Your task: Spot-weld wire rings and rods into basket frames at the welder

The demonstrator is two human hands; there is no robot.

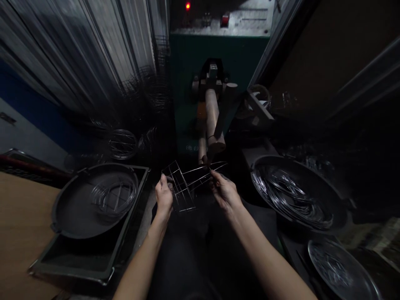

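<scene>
My left hand (164, 193) grips the left edge of a wire rack (181, 185), thin metal rods crossed into a tilted grid. Longer rods run from the grid to the right, under the machine's lower metal tip (203, 160). My right hand (225, 191) is closed, with thumb and forefinger pinching the rods' right end, where a curved wire (220, 163) also shows. Whether that curved wire is joined to the rack I cannot tell. Above the rack, thick metal arms (213, 121) stick out from a green machine (187, 58) that looks like a spot welder.
To the left, a dark round pan (75, 208) holding wire rings rests on a metal-framed stand (103, 271). At right, another pan (334, 196) is heaped with curved wires. Below it sits a dish (359, 275) of small metal pieces. A red light (188, 6) glows on the machine's panel.
</scene>
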